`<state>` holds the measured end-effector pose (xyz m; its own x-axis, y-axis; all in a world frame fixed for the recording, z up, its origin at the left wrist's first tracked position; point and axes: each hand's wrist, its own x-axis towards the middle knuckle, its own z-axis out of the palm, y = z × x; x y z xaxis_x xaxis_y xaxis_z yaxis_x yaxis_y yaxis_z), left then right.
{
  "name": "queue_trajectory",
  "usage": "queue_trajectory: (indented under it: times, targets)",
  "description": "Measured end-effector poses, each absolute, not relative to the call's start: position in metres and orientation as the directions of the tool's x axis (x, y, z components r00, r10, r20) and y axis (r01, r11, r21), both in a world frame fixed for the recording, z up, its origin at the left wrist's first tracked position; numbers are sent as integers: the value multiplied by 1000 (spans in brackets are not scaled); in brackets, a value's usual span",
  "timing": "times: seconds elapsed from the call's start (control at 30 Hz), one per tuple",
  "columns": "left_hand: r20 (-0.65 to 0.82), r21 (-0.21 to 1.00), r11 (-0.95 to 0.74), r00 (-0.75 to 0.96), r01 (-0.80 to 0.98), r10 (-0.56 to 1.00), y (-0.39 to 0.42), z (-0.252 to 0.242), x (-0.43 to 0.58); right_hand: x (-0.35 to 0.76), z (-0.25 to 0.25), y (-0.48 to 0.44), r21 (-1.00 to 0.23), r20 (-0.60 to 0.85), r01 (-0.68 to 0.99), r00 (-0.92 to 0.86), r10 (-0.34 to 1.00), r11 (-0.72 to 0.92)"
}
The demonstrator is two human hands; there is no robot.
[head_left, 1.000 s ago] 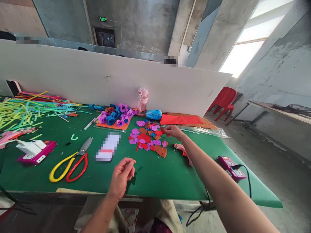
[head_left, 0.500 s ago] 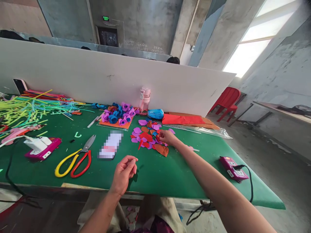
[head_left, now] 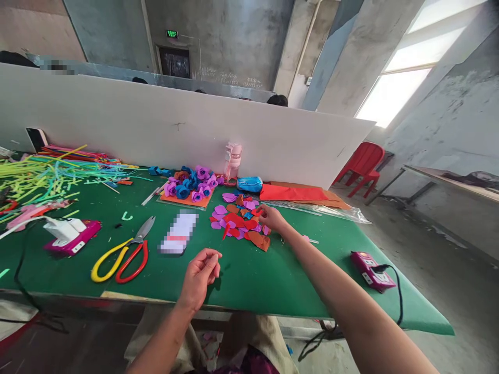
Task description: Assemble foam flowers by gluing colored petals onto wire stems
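Observation:
My right hand [head_left: 273, 218] reaches over the far right part of a loose pile of cut paper petals [head_left: 236, 221] in purple, red, brown and blue. Its fingertips pinch at a small red paper petal [head_left: 256, 212]. Nearer to me, my left hand [head_left: 201, 274] hovers low over the green tabletop, thumb and fingers pressed together; whatever they hold, if anything, is hidden. A narrow red paper piece [head_left: 226, 230] lies at the pile's front edge, and a brown petal [head_left: 259, 240] is at its front right.
Scissors [head_left: 134, 244] and a blurred-out phone [head_left: 179, 234] lie left of my hands. Behind are finished paper flowers [head_left: 191, 183], a pink bottle [head_left: 233, 162], a blue roll [head_left: 250, 184] and red paper sheets [head_left: 294, 192]. Purple power blocks [head_left: 373, 270] with cables sit on both sides.
My right hand has shifted slightly up and away over the petals, and a red petal now shows at its fingertips. The left hand has hardly moved. The view has tilted a little.

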<state>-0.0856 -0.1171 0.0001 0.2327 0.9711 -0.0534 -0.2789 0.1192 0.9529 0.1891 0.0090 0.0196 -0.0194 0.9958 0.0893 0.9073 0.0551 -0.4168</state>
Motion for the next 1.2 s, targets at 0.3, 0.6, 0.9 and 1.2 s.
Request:
queue_trajectory:
  times: [0.3,0.6,0.9,1.2]
  targets:
    - [-49,954,114,233,-276,971,-118,1,-85,176,13,4,-382,48,918,-93,995,104]
    - [-34,956,101,238,-277,971,-118,1,-86,165,14,5,-285,21,957,-54,998,58]
    - [-45,957,106,225,-270,973,-119,3,-86,171,18,4,-277,-17,961,-26,1000,21]
    - [-61,961,121,235,-250,970,-119,0,-86,181,31,-2,-344,145,939,48,988,5]
